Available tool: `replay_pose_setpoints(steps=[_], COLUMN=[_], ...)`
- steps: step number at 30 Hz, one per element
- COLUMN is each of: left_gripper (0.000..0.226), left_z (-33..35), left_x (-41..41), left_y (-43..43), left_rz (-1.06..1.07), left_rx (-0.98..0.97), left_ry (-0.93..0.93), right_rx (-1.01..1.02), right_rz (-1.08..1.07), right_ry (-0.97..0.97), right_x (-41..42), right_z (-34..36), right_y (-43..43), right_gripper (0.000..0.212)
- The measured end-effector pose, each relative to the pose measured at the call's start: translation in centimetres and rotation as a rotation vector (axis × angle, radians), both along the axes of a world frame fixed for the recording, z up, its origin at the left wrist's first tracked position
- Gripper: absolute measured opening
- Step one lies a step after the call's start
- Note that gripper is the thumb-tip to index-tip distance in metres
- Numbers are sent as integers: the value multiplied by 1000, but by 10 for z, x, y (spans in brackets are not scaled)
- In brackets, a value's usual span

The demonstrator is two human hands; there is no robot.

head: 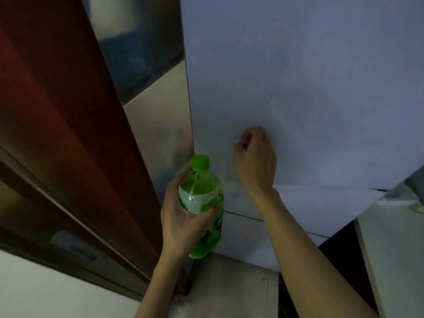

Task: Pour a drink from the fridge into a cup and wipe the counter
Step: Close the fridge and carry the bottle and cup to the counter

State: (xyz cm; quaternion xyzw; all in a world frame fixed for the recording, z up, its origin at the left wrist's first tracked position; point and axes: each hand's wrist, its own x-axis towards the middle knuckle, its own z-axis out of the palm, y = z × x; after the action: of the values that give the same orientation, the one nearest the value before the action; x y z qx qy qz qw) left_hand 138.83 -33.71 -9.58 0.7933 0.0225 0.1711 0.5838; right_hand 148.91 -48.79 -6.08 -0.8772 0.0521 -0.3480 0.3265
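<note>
My left hand (181,216) grips a green plastic drink bottle (203,203) around its label, upright, green cap on top. The bottle hangs just in front of the white fridge door (298,88), near its left edge. My right hand (254,161) rests against that door with the fingers curled in and nothing held. The fridge door is shut, so its inside is hidden. No cup, cloth or counter is in view.
A dark red door or panel (68,111) with a sliding frame runs down the left. A beige wall strip (158,115) lies between it and the fridge. A white surface (394,249) sits at the right edge, pale floor tiles (234,281) below.
</note>
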Motion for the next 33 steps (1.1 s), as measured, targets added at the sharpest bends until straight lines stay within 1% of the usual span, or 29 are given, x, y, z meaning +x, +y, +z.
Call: replay_pose_setpoints(steps=[3, 6, 9, 12, 15, 17, 21, 26, 28, 33], left_gripper=[81, 83, 80, 80, 78, 75, 79, 79, 80, 81], left_z=[10, 17, 21, 20, 19, 18, 17, 12, 9, 1], left_x=[17, 29, 39, 48, 61, 72, 94, 114, 120, 126], left_y=[-25, -45, -54, -53, -49, -46, -45, -50, -55, -84], left_rz=[3, 5, 19, 23, 15, -1, -59, -176, -228, -396], left_rx=[-24, -44, -46, -30, -26, -24, -25, -30, -16, 13], left_ry=[-10, -32, -65, -64, -66, -70, -74, -58, -42, 24], right_rx=[-13, 9, 47, 65, 149, 186, 117, 112, 84, 90], right_rz=[21, 50, 98, 149, 198, 194, 179, 255, 215, 18], right_ry=[-27, -48, -52, -13, 55, 117, 142, 172, 154, 148], right_x=[10, 17, 25, 36, 52, 62, 66, 59, 53, 24], right_z=[1, -2, -4, -4, -8, -10, -16, -23, -24, -28], right_y=[-16, -21, -28, -34, -42, -48, -51, -63, -75, -115], right_gripper=[15, 18, 18, 23, 24, 23, 28, 33, 35, 36])
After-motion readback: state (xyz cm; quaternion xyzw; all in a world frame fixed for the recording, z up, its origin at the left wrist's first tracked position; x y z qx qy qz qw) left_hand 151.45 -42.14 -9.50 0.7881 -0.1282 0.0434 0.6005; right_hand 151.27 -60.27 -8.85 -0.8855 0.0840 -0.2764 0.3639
